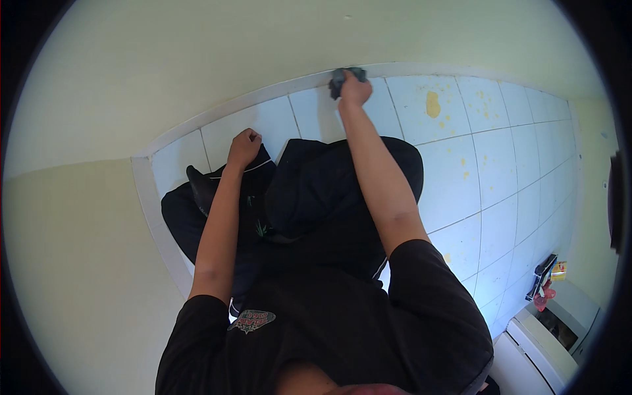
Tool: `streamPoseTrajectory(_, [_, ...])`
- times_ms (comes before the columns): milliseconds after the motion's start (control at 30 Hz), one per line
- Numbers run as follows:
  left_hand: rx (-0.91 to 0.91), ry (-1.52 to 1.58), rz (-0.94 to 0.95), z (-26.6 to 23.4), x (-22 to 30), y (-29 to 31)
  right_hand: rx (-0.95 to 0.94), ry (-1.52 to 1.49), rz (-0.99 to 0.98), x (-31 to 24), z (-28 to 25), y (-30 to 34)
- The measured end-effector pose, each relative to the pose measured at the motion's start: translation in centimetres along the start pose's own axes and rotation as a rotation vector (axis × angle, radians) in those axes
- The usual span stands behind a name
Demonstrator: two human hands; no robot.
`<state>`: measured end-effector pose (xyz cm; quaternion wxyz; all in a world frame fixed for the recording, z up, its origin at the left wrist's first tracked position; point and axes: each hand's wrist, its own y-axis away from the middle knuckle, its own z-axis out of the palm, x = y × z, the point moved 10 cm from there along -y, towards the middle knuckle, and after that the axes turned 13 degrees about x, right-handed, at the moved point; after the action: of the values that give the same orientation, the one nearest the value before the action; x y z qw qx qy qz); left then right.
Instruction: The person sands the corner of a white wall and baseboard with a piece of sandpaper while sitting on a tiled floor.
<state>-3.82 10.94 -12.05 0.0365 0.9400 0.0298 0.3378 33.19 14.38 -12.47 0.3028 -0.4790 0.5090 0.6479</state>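
A crumpled dark grey-green cloth (339, 82) is bunched in my right hand (356, 91). My right arm reaches forward, and the cloth touches the low white skirting at the foot of the wall, where it meets the tiled floor. My left hand (245, 147) hovers over or rests near my folded leg (263, 158), its fingers curled with nothing seen in them. To the right of the cloth, a large yellow stain (432, 104) and many smaller yellow spots mark the white tiles (438, 168).
A pale wall (263, 46) runs along the front, and another wall (72, 250) stands close on my left. At the far right lie a black item (542, 276), a yellow packet (559, 270) and a red bag (544, 297), beside a white cabinet-like object (526, 355).
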Motion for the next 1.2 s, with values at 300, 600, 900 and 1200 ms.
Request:
streamPoseTrajectory(300, [0.012, -0.005, -0.005, -0.6, -0.9, 0.6, -0.123, -0.14, 0.256, 1.4, 2.0, 3.3])
streamPoseTrajectory(600, [0.044, -0.001, 0.004, -0.9, -1.0, 0.3, -0.053, -0.015, 0.145, 1.8, 0.9, 2.6])
streamPoseTrajectory(900, [0.007, -0.009, -0.021, -0.7, -0.7, 0.2, -0.344, 0.095, 0.123, 3.5, 4.3, 8.1])
streamPoseTrajectory(1200, [0.018, 0.031, -0.014, -0.2, -0.4, -0.2, -0.171, -0.006, -0.054, -0.7, 1.9, 6.2])
